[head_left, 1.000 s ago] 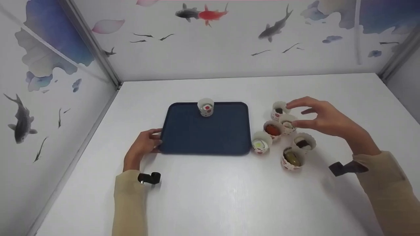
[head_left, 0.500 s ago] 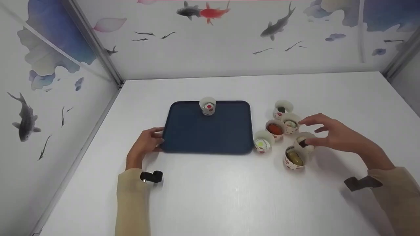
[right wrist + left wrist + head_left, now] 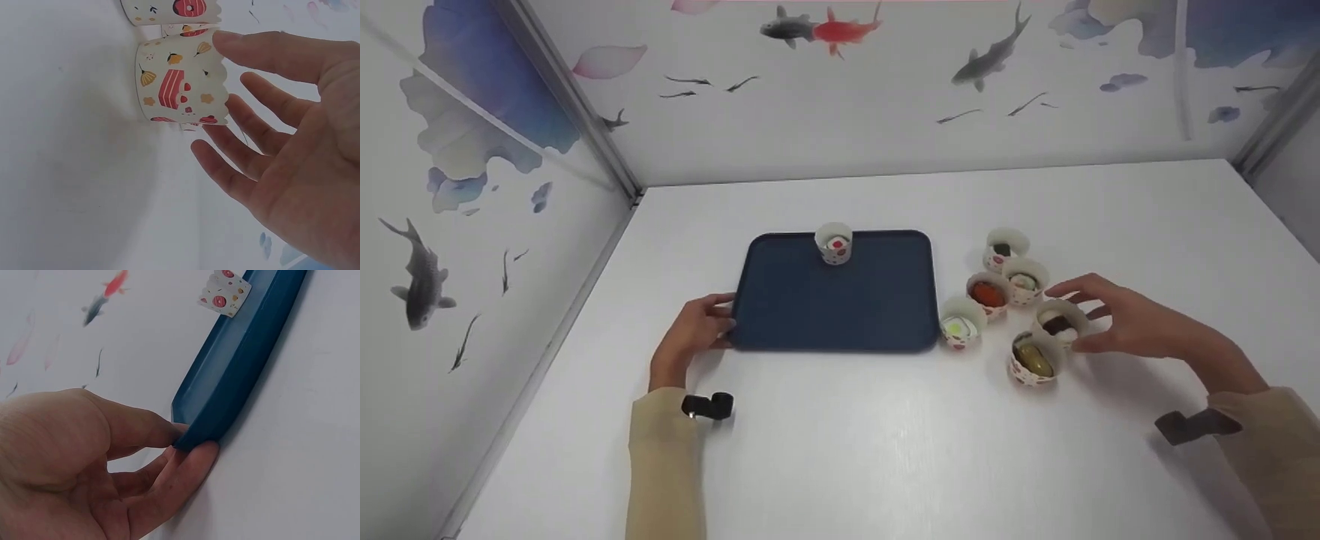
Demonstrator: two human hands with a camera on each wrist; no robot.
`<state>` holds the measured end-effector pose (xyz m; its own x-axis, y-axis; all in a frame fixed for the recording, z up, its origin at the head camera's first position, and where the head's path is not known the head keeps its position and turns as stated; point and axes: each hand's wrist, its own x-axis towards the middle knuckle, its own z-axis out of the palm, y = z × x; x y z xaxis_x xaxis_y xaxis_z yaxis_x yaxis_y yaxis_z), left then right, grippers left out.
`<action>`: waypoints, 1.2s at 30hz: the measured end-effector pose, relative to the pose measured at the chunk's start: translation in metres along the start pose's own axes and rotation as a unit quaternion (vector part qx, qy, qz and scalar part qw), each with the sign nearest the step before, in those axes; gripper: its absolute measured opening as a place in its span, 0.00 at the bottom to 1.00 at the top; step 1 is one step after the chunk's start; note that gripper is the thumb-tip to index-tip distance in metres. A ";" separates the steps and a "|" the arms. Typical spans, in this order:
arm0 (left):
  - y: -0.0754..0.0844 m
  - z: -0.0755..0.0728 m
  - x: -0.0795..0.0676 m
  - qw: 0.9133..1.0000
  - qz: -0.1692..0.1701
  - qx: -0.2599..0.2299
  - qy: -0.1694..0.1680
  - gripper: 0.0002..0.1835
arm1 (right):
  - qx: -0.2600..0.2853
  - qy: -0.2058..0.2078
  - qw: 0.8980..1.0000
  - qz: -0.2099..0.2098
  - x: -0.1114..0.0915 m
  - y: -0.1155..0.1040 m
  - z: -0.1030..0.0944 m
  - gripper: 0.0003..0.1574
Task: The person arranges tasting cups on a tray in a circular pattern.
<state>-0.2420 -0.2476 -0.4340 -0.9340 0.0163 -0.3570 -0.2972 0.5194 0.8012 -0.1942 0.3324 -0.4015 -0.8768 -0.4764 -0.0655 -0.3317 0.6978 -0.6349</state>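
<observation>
My left hand (image 3: 692, 330) pinches the left edge of the dark blue tray (image 3: 840, 311), thumb on the rim and fingers underneath in the left wrist view. A patterned paper baking cup (image 3: 835, 253) with a white-and-red piece inside stands at the tray's far edge. On the right, my right hand (image 3: 1144, 321) straddles another upright cup (image 3: 180, 84), which holds what looks like sushi with a dark band (image 3: 1059, 325). Its thumb lies right at the scalloped rim; the other fingers reach loosely along the far side, spread apart.
Several more filled cups cluster right of the tray: one with green filling (image 3: 1033, 361), one orange-red (image 3: 987, 295), one white and yellow-green (image 3: 958, 328). Two others (image 3: 1024, 282) stand behind. Walls with painted fish enclose the white table (image 3: 870, 442).
My right hand has moved toward the front and right, away from the rear cups, and its fingers now surround the dark-banded sushi's cup. My left hand stays on the tray edge.
</observation>
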 end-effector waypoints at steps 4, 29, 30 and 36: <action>-0.002 0.000 0.001 1.000 0.001 0.001 0.001 0.30 | 0.005 -0.012 1.000 0.006 0.002 0.003 0.002 0.46; -0.007 0.000 0.001 1.000 0.021 0.007 0.009 0.30 | 0.020 -0.042 0.993 0.105 0.017 0.016 0.012 0.45; -0.007 0.000 0.001 1.000 0.020 0.008 0.009 0.30 | 0.018 -0.040 0.993 0.109 0.016 0.016 0.012 0.45; -0.003 0.001 0.002 1.000 0.018 0.011 0.005 0.30 | 0.015 -0.012 0.994 0.104 0.011 0.013 0.006 0.42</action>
<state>-0.2425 -0.2487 -0.4373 -0.9461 0.0271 -0.3228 -0.2583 0.5381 0.8023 -0.2056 0.3331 -0.4153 -0.9164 -0.3372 -0.2158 -0.1341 0.7665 -0.6281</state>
